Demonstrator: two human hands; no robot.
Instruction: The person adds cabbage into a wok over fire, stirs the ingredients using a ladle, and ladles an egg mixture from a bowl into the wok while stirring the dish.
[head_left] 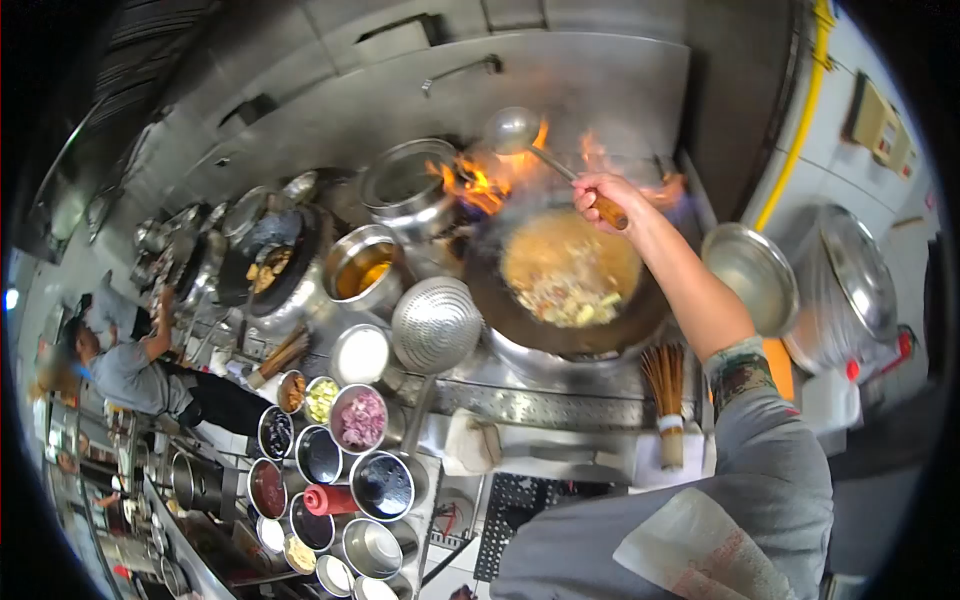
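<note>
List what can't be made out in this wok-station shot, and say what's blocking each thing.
- Left hand: not in the head view; nothing shows where it is.
- Right hand: its fingers wrap the ladle handle, hiding most of the grip.
- Burner under the wok: covered by the wok; only flames behind show.
- Small condiment bowls: too small and warped by the lens to identify the contents.
- Person at left: blurred near the edge of the view.

strainer [436,323], seasoning bowls [330,455], bamboo brush [666,395], oil pot [363,268]
</note>
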